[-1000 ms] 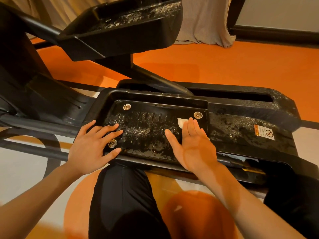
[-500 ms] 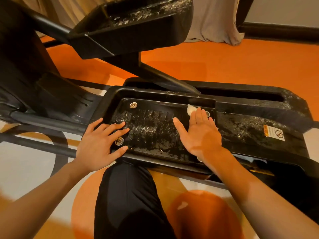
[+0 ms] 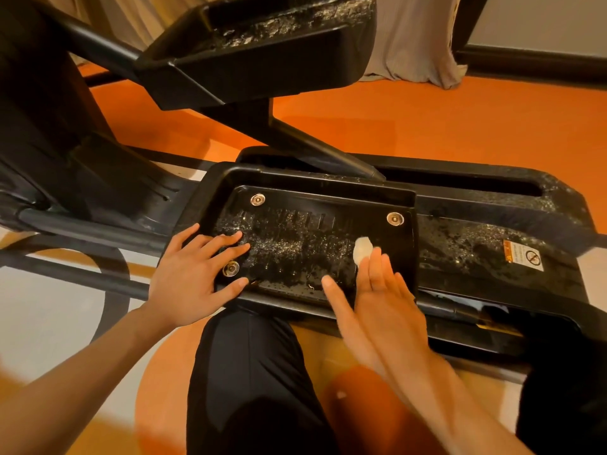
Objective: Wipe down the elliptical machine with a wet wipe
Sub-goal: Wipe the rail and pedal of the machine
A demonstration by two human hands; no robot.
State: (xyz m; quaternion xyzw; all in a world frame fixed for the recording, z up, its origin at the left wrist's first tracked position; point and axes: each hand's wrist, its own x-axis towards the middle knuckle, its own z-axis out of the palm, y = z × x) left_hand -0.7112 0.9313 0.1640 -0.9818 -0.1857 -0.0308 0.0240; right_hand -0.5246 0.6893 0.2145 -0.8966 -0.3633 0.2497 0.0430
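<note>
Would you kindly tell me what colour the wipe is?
White, seen in the head view: the wipe at the right hand's fingertips.

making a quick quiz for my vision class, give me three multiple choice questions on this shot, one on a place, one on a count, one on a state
1. Where is the white wipe?
A. draped over a handlebar
B. on the foot pedal, under the fingertips of the right hand
C. in a bucket

2. How many round silver bolts show on the pedal?
A. one
B. three
C. six

3. How is the left hand?
A. clenched in a fist
B. gripping a spray bottle
C. flat on the pedal, fingers spread

Answers:
1 B, the wipe pokes out from under the straight right fingertips on the pedal.
2 B, two sit at the far corners and one by the left hand.
3 C, its straight fingers lie spread over the pedal's left end.
</note>
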